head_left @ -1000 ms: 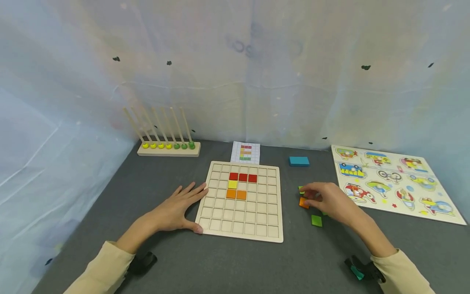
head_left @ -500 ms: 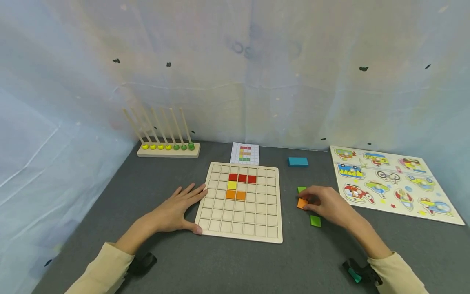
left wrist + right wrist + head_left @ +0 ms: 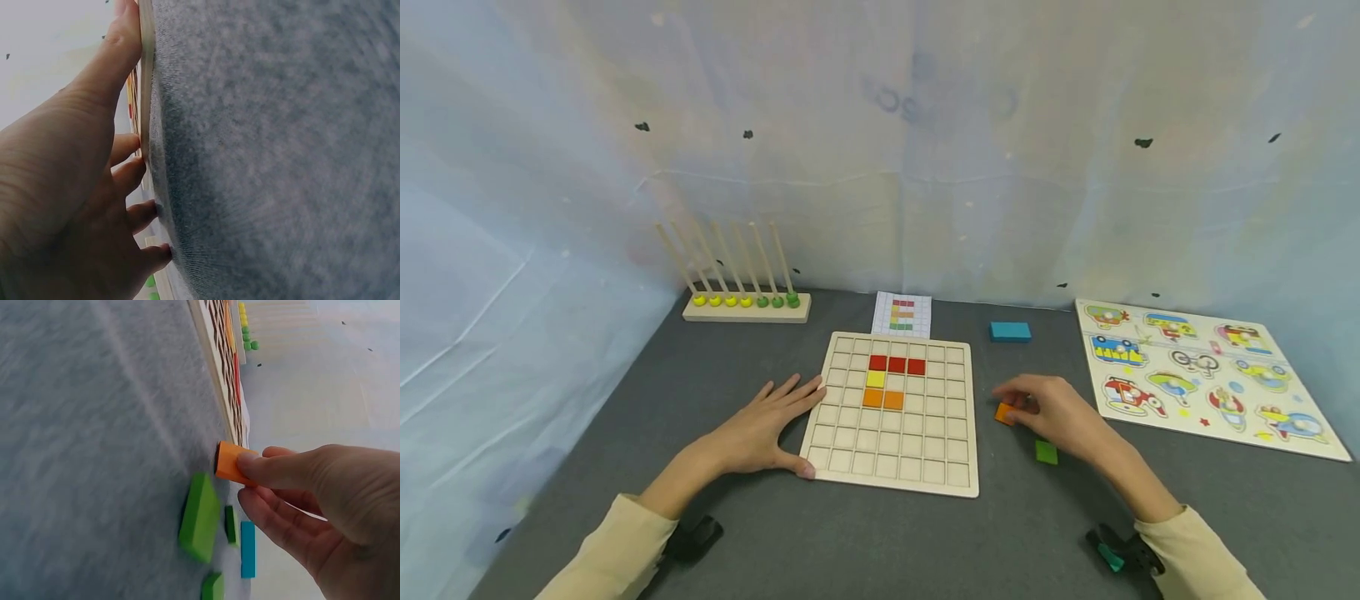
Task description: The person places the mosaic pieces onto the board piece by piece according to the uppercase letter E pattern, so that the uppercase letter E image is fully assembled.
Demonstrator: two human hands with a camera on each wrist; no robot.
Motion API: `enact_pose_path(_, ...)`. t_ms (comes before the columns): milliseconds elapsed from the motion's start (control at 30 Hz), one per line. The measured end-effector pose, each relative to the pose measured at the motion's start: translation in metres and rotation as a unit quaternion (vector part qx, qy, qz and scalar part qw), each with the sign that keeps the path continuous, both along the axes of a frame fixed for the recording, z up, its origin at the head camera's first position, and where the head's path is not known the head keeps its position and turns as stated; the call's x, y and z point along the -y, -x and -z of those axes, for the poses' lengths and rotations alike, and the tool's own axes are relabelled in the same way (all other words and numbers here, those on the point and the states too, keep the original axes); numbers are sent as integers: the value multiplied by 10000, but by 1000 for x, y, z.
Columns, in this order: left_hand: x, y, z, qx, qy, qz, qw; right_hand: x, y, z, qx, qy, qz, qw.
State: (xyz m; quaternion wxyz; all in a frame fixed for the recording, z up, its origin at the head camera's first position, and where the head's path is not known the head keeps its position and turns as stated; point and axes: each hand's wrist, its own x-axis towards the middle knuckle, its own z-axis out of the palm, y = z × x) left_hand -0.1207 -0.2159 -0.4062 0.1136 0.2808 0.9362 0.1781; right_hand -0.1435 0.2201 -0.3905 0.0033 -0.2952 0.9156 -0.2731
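Note:
My left hand lies with fingers spread along the left edge of a wooden grid board. Its thumb touches the front left corner, and the left wrist view shows the fingertips at the board's side. Set in the board are several red tiles, a yellow tile and two orange tiles. Right of the board, my right hand pinches a loose orange tile between thumb and fingers. Near it lies a green tile; more green tiles show in the right wrist view.
A printed pattern card lies behind the board. To its right sits a blue block. A peg stand with beads occupies the back left, and a vehicle picture puzzle the right. A pale sheet hangs behind the table.
My right hand has moved left toward the board with the orange tile. The green tile seen beyond its fingers earlier is now hidden in the head view. My left hand stays put.

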Motion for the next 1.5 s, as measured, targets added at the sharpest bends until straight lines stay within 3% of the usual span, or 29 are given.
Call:
enact_pose_path(233,1,0,0,22,24,2,10000,21,6,-8,17,114,-69,9999)
enact_pose_path(733,3,-1,-1,2,4,1,10000,71,16,-10,106,347,-647,9972)
enact_pose_path(1500,0,-1,-1,56,25,-14,10000,110,28,-6,233,460,-1025,9934)
